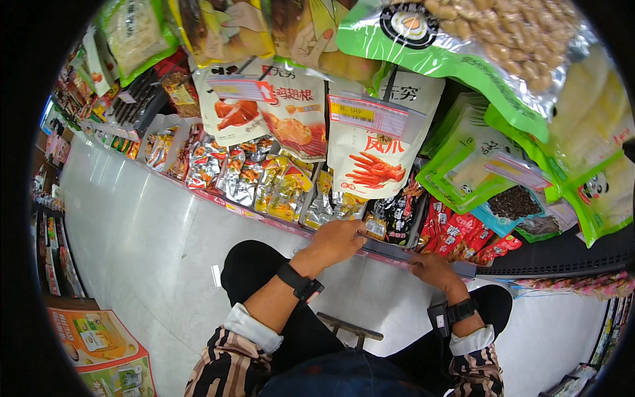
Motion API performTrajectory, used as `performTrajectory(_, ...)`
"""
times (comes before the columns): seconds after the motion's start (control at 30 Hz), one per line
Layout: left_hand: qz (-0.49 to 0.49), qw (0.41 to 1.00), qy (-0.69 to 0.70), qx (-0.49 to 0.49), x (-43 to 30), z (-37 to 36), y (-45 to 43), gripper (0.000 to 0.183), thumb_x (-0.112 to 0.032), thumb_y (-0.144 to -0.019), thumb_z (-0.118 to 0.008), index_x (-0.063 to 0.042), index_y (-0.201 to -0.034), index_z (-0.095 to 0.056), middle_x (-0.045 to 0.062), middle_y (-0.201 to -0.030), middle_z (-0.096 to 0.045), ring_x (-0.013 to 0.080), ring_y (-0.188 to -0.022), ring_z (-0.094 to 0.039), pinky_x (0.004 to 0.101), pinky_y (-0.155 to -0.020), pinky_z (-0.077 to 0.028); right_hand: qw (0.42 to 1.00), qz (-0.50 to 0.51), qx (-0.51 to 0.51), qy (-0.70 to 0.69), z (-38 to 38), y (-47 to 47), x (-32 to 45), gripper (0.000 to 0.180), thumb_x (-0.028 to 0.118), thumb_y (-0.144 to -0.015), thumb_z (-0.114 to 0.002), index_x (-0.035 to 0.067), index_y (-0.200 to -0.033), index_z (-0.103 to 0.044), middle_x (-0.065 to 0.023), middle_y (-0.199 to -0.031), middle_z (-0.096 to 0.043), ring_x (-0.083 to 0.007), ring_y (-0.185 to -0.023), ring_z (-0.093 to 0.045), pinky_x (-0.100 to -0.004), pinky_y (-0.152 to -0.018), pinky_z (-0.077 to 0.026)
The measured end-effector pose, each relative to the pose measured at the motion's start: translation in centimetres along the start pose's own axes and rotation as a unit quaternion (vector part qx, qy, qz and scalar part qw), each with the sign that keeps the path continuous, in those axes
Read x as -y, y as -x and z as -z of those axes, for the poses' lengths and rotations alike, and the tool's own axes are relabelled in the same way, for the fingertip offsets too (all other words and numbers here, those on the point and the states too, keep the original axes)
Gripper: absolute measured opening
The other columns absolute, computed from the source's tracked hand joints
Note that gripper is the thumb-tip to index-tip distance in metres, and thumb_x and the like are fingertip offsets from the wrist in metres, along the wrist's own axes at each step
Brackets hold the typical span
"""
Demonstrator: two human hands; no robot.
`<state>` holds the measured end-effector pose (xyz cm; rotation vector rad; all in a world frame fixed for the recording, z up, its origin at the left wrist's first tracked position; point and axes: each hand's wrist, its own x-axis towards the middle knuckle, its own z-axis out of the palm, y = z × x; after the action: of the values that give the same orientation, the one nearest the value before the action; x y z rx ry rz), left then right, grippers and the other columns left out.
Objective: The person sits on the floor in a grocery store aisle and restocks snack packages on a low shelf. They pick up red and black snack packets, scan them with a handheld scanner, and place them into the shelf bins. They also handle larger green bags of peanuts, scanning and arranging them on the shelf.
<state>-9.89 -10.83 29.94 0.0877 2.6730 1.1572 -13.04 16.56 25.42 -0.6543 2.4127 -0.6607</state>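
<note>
My left hand [337,241] is at the front edge of the low shelf, its fingers curled over the rim of a bin of small silver and yellow snack packets [325,201]. My right hand [432,269] touches the shelf's front rail [384,249] farther right, below the red snack packets [454,231]. Between the hands, black snack packets [397,218] lie in a grey bin. What the fingertips of each hand hold is partly hidden. A white pouch picturing chicken feet [374,168] hangs above, behind a price tag [368,116].
Green-edged bags [464,159] hang at the right, and a large bag of peanuts [501,39] juts out overhead. More bins of wrapped snacks [206,161] line the shelf leftward. A printed carton [99,342] stands at lower left. A small metal-framed stool [349,327] shows between my knees.
</note>
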Motion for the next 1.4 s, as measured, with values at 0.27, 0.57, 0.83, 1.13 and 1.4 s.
performTrajectory(0.27,0.001,0.995,-0.091,0.048,5.9,-0.1,-1.9,0.028,-0.020,-0.075,-0.056,-0.007,-0.101,-0.057,0.013,-0.085,-0.062,0.0280,-0.077,-0.060,0.0336,-0.069,-0.046,0.998,0.011,-0.030,-0.055,1.9,-1.1,4.6,0.021,0.019,-0.076,-0.056,0.003,-0.089,-0.060,-0.0155,-0.080,-0.060,-0.0325,-0.075,-0.057,-0.0391,-0.067,-0.045)
performTrajectory(0.57,-0.050,0.998,-0.003,-0.035,10.1,-1.9,-2.2,0.022,-0.020,-0.078,-0.055,-0.004,-0.091,-0.060,0.014,-0.077,-0.061,0.0218,-0.069,-0.059,0.0305,-0.065,-0.046,0.990,0.058,-0.122,-0.027,-0.1,3.9,6.0,0.025,0.017,-0.077,-0.057,0.002,-0.097,-0.060,-0.0172,-0.087,-0.062,-0.0293,-0.079,-0.060,-0.0340,-0.069,-0.046)
performTrajectory(0.83,0.045,0.969,0.216,0.112,6.0,-10.0,1.3,0.023,-0.019,-0.078,-0.059,-0.002,-0.093,-0.060,0.005,-0.078,-0.062,0.0115,-0.070,-0.057,0.0249,-0.063,-0.045,0.992,-0.013,-0.125,-0.001,-0.3,8.0,0.9,0.026,0.022,-0.074,-0.056,0.003,-0.091,-0.061,-0.0188,-0.081,-0.060,-0.0336,-0.078,-0.057,-0.0395,-0.069,-0.045)
performTrajectory(1.13,0.220,0.923,0.312,0.053,8.0,-7.1,3.7,0.018,-0.017,-0.082,-0.053,-0.007,-0.097,-0.058,0.004,-0.089,-0.061,0.0128,-0.077,-0.059,0.0261,-0.063,-0.047,0.986,0.002,-0.148,-0.080,-0.2,6.0,2.1,0.026,0.020,-0.073,-0.057,0.001,-0.091,-0.061,-0.0185,-0.085,-0.060,-0.0319,-0.082,-0.058,-0.0361,-0.072,-0.045)
performTrajectory(1.4,0.197,0.912,0.358,0.022,8.5,-11.0,0.9,0.018,-0.011,-0.082,-0.049,-0.007,-0.099,-0.057,0.003,-0.086,-0.060,0.0126,-0.073,-0.059,0.0261,-0.063,-0.047,0.868,-0.062,-0.177,-0.459,-4.0,0.3,0.7,0.027,0.017,-0.082,-0.051,0.003,-0.103,-0.057,-0.0060,-0.089,-0.062,-0.0142,-0.073,-0.061,-0.0253,-0.059,-0.046)
